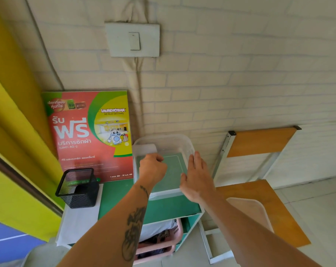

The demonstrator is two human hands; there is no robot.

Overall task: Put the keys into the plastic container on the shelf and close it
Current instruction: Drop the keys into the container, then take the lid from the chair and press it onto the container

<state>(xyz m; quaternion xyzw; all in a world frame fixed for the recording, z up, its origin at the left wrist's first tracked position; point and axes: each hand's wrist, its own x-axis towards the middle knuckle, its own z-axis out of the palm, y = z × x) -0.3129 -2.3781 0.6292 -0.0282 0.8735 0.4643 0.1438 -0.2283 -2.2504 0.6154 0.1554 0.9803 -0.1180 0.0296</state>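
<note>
Clear plastic container, rectangular with rounded corners and thin see-through walls, sits open on the green shelf top, against the painted brick wall. Through its base the green surface shows.

Left hand is curled into a loose fist over the container's left half, fingers tucked under; can't tell whether it holds anything. Keys not visible.

Right hand is flat and spread wide, fingers straight, palm against the container's right wall and rim.

A lid isn't clearly identifiable; a frosted white rounded piece sits at the container's back-left.

Left of it: glossy red-green poster leaning on the wall, black wire-mesh square pen holder. Pink slotted basket on the shelf below.
</note>
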